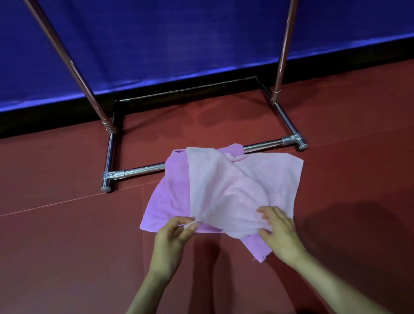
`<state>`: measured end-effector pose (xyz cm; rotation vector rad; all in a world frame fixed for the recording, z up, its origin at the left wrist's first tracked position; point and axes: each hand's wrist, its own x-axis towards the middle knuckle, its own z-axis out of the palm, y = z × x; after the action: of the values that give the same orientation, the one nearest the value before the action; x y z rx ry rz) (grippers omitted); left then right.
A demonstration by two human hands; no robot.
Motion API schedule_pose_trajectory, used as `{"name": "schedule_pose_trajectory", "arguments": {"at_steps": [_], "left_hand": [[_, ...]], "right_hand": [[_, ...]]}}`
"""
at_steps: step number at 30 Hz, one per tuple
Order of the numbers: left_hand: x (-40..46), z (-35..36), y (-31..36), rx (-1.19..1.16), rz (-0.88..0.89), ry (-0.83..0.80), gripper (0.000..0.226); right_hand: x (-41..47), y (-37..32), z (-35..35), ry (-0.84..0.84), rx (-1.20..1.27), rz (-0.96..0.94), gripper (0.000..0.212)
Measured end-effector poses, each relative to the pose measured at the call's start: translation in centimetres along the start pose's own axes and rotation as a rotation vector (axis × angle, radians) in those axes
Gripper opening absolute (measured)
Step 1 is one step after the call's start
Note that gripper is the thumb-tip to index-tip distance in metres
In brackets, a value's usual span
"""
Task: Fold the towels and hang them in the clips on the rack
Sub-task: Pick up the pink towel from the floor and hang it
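- Just ahead of my hands in the head view, the pale pink towel lies crumpled over the purple towel on the red floor, both draped across the rack base bar
- My left hand pinches the pale towel's near edge between thumb and fingers
- My right hand has its fingers curled into the bunched near corner, gripping it
- I judge the cloth light, limp and thin, so it will sag; best taken at two corners and pulled taut
- It looks faintly translucent and wrinkled; the purple one is denser terry
- Clips are out of view above my hands
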<state>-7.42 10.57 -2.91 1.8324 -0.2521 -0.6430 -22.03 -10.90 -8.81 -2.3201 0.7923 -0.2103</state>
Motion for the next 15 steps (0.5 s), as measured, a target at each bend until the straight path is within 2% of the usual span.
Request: {"name": "schedule_pose_trajectory", "arguments": {"at_steps": [3, 6, 12, 13, 15], "left_hand": [[-0.5, 0.8, 0.4, 0.063, 0.081, 0.031, 0.012], [-0.8, 0.9, 1.0, 0.098, 0.169, 0.036, 0.02], [-1.0, 0.9, 2.5, 0.127, 0.307, 0.012, 0.031], [-1.0, 0.9, 2.7, 0.149, 0.326, -0.008, 0.033], [-1.1, 1.2, 2.7, 0.172, 0.329, -0.026, 0.032]], "right_hand": [[0.4, -1.9, 0.3, -0.092, 0.042, -0.098, 0.04], [0.5, -3.5, 0.6, -0.16, 0.017, -0.098, 0.039], [0.9, -5.3, 1.2, -0.202, -0.051, -0.109, 0.079], [1.0, -5.6, 1.2, -0.182, -0.053, -0.123, 0.076], [1.1, -6.1, 1.1, -0.107, -0.038, -0.156, 0.057]]}}
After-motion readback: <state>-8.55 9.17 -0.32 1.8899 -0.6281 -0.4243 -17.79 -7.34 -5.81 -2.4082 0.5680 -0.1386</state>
